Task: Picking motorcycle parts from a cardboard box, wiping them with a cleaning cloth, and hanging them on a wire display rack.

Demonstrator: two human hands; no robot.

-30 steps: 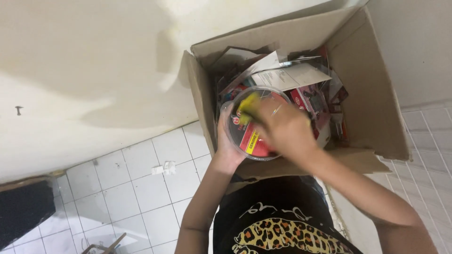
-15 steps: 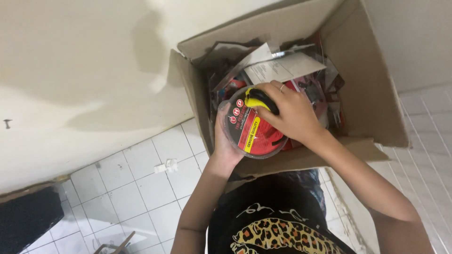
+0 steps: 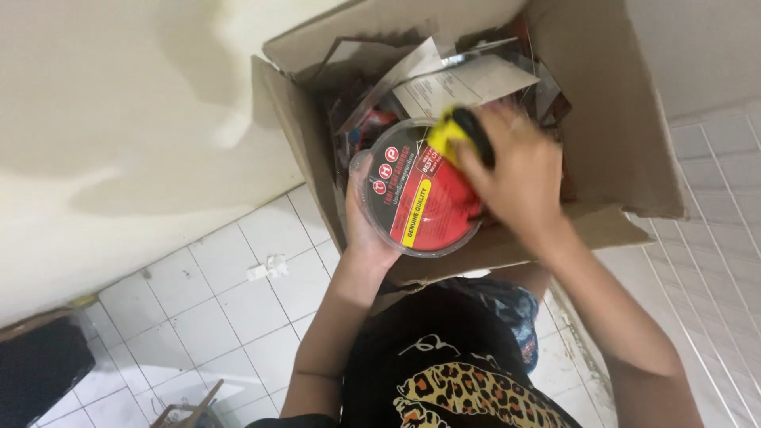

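Note:
My left hand grips the left rim of a round clear plastic pack with a red label and a yellow stripe. I hold it over the front edge of an open cardboard box. My right hand lies over the pack's upper right part, its fingers closed around a yellow and black object at the pack's top. The lower right part of the pack is hidden under this hand.
The box holds several packets and a white paper sheet. It stands against a cream wall above a white tiled floor. A dark object lies at the lower left. My black printed shirt fills the bottom.
The round pack has risen and tilted so its red label faces me. My right hand slid from its centre to its upper right, on the yellow and black object.

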